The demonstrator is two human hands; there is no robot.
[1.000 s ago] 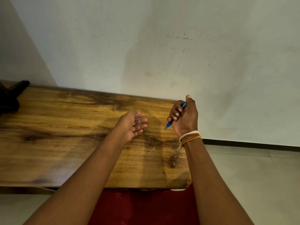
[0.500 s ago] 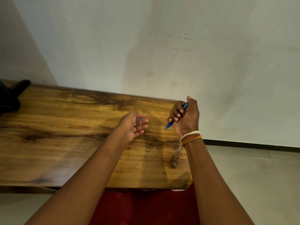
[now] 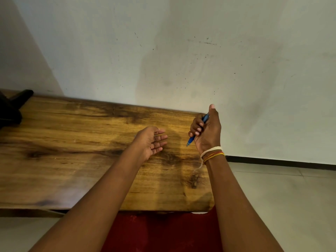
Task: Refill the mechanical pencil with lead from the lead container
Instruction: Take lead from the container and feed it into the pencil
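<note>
My right hand is closed around a blue mechanical pencil above the right end of the wooden table. The pencil's tip points down and to the left, and its upper end is hidden in my fist under the raised thumb. My left hand hovers over the table a short way left of the pencil tip, palm turned toward it and fingers stretched out. Nothing shows in it. No lead container is in sight.
A black object lies at the table's far left end. A pale wall rises right behind the table. Tiled floor lies to the right, and red cloth sits below the near edge.
The small blue piece seen between my left fingers earlier no longer shows, and those fingers have straightened. My right hand with the pencil has barely moved.
</note>
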